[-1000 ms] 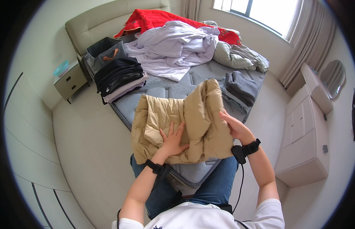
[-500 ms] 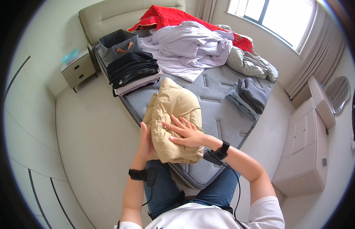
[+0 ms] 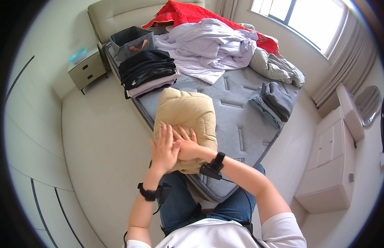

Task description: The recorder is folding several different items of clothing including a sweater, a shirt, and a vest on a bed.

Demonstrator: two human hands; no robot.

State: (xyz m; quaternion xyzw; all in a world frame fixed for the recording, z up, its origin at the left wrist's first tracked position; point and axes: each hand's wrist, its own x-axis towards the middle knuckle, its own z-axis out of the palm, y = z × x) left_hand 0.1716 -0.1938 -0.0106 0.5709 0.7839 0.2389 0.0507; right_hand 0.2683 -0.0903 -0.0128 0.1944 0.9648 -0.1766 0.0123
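A beige puffer jacket (image 3: 188, 108), folded into a thick rectangular bundle, lies at the near end of the grey mattress (image 3: 229, 120). My left hand (image 3: 164, 151) rests flat on its near left part, fingers together and stretched out. Beside it, my right hand (image 3: 187, 146) presses on the jacket with spread fingers, its palm partly hidden under my left hand. Both hands touch the jacket from above and grip nothing. Just beyond the jacket's far left corner sits a stack of folded dark and pale clothes (image 3: 146, 72).
A grey fabric storage box (image 3: 136, 43) stands behind the stack. A rumpled lavender quilt (image 3: 208, 47), a red blanket (image 3: 192, 14) and a grey-green quilt (image 3: 274, 68) cover the far bed. Folded trousers (image 3: 276, 101) lie at right. A nightstand (image 3: 88, 72) and a pink-beige cabinet (image 3: 328, 157) flank the bed.
The jacket has gone from partly raised and tilted to lying flatter. My left hand has moved from its left side onto its top, against my right hand.
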